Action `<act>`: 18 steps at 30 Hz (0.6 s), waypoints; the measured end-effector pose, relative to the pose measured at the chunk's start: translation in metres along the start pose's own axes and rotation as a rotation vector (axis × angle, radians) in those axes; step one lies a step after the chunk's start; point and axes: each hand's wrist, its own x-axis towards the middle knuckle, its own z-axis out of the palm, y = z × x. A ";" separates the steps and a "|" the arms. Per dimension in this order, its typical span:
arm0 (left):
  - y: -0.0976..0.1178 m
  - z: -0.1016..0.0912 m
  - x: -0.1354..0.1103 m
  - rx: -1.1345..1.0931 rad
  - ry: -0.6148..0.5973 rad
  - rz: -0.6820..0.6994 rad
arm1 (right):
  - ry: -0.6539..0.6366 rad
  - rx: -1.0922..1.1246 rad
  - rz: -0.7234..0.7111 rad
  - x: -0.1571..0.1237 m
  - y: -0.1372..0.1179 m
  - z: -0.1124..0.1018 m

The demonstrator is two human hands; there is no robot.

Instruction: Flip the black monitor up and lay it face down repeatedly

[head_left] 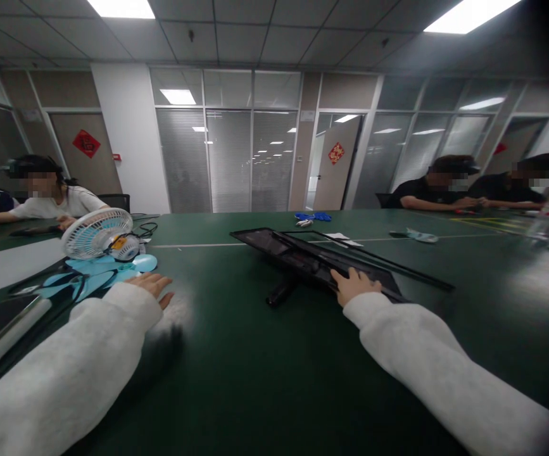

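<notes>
Right hand (357, 288) rests on the near edge of the panel (262, 242), on the table (255, 373); grip cannot be determined. Left hand (151, 284), loosely extended beside blades (94, 273), holds nothing visible. Frame (416, 273) appears already detached; stub (281, 291) apparently remains attached.

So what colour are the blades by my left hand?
Light blue blades, clearest in the head view.

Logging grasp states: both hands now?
Left hand: open, holding nothing visible, beside light-blue plastic blades.
Right hand: on flat black rectangular panel; grip unclear.
</notes>
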 end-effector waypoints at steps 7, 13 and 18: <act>0.051 -0.009 0.003 0.036 0.275 0.228 | -0.008 -0.003 -0.342 -0.032 -0.027 -0.022; 0.068 -0.005 -0.005 -0.048 0.400 0.370 | -0.049 0.019 -0.519 -0.066 -0.052 -0.051; 0.072 -0.001 -0.009 -0.117 0.442 0.367 | -0.028 0.109 -0.584 -0.071 -0.053 -0.059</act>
